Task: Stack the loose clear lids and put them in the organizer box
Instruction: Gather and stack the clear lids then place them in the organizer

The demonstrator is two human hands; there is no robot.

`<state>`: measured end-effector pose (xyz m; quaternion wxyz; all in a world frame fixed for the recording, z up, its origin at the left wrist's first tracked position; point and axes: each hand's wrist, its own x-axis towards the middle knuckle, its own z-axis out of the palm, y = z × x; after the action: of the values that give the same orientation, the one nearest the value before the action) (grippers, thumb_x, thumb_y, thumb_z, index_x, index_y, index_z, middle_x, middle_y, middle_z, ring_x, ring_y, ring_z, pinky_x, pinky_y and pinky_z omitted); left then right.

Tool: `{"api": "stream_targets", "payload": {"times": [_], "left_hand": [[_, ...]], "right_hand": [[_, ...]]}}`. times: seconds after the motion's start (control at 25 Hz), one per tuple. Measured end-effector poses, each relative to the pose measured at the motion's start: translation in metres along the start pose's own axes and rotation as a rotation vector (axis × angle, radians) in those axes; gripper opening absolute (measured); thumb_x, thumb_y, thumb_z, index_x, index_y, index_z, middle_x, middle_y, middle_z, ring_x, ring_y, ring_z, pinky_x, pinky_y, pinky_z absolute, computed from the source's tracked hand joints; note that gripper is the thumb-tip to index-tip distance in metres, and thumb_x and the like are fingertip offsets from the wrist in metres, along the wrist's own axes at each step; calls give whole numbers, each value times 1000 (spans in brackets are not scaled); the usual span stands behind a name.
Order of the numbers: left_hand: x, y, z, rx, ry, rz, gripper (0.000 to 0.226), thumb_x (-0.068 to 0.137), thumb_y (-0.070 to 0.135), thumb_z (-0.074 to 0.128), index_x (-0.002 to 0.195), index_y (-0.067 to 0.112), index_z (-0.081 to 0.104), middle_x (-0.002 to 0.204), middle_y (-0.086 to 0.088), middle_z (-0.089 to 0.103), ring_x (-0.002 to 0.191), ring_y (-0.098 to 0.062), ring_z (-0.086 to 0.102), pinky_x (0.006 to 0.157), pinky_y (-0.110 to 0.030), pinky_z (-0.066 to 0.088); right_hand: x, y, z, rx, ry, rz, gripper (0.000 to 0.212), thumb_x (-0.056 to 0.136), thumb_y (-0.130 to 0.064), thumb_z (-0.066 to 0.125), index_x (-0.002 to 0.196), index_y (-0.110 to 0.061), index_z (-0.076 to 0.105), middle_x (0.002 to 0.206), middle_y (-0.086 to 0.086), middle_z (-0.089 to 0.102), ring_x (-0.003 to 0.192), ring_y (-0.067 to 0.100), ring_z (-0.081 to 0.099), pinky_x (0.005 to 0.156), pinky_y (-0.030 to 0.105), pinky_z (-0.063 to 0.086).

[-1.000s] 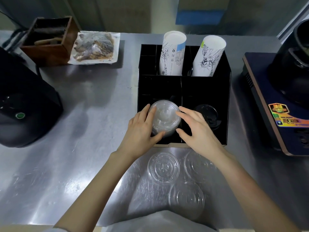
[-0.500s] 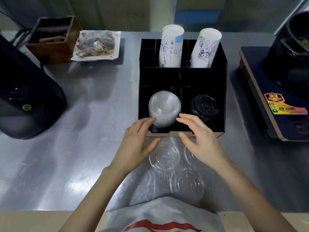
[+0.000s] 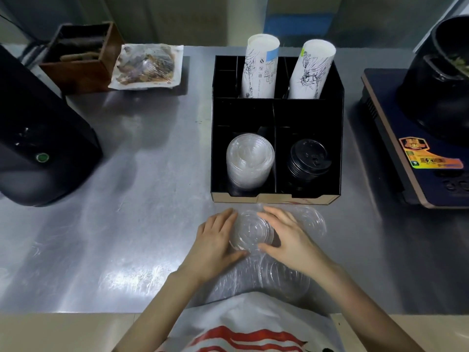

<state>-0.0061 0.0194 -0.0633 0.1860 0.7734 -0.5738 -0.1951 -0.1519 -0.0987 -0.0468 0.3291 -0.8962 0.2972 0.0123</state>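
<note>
Both our left hand [image 3: 218, 241] and right hand [image 3: 291, 240] cupped a clear lid [image 3: 253, 231] on the desk [image 3: 127, 224], lower centre, each grip curled round its rim, below the organizer box [image 3: 276, 198]; we could not read the orange sticker [image 3: 429, 154].

Steel counter [image 3: 127, 224], bit scuffed, bright glare patches. Drab wall [image 3: 177, 16] behind, blue panel [image 3: 297, 24] on it. Black machine [image 3: 38, 148] left, cooker [image 3: 418, 161] right.

loose lids [image 3: 253, 231], seemingly overlapping, before box [image 3: 276, 198]
</note>
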Motion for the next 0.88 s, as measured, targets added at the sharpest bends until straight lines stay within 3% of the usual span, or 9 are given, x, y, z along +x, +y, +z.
{"api": "stream_targets", "payload": {"times": [0.12, 0.24, 0.36, 0.52, 0.6, 0.76, 0.88], "left_hand": [[-2, -1, 5, 18, -16, 9, 86, 70, 39, 72, 135, 6, 26, 144, -13, 30, 128, -29, 26, 102, -44, 26], [-3, -3, 9, 27, 12, 26, 85, 65, 33, 78, 131, 2, 33, 138, -17, 40, 121, -27, 28, 97, -51, 34], [-3, -2, 11, 9, 32, 12, 83, 63, 30, 78, 129, 2, 36, 135, -16, 44, 118, -28, 31, 95, -48, 34], [-4, -6, 12, 8, 65, 28, 81, 65, 45, 70, 127, 4, 38, 132, -14, 48, 111, -19, 27, 91, -45, 37], [-5, -6, 8, -27, 67, 33, 82, 67, 56, 58, 129, 8, 36, 135, -11, 45, 114, -16, 26, 93, -37, 30], [-7, 1, -1, -90, 93, 56, 82, 67, 58, 53, 131, 11, 34, 136, -8, 43, 116, -13, 27, 95, -33, 24], [-6, 6, -10, -114, 122, 79, 80, 68, 56, 52, 132, 11, 34, 134, -9, 45, 116, -13, 29, 94, -33, 24]], "right_hand": [[1, 1, 9, -68, -41, 19, 69, 76, -34, 65, 135, -22, 32, 147, 3, 28, 138, 19, 18, 114, 37, 15], [2, 1, 13, -93, -44, 13, 71, 75, -35, 66, 135, -23, 30, 149, 2, 25, 138, 19, 16, 116, 37, 13], [2, 1, 13, -111, -48, 9, 72, 75, -35, 66, 136, -24, 28, 150, 1, 22, 139, 20, 15, 115, 36, 11], [-1, 0, 12, -49, -36, -3, 72, 74, -32, 67, 135, -23, 30, 150, -1, 23, 138, 19, 18, 114, 34, 12], [-2, -3, 7, 81, -2, 12, 68, 75, -29, 67, 134, -23, 34, 148, -2, 28, 136, 15, 22, 112, 28, 16], [-1, -10, -5, 326, 187, 111, 45, 79, -10, 62, 121, -20, 50, 124, 0, 52, 112, 13, 48, 98, 17, 34], [1, -13, -13, 406, 291, 178, 33, 78, -6, 61, 108, -20, 58, 108, 1, 58, 89, 15, 59, 78, 9, 45]]}}
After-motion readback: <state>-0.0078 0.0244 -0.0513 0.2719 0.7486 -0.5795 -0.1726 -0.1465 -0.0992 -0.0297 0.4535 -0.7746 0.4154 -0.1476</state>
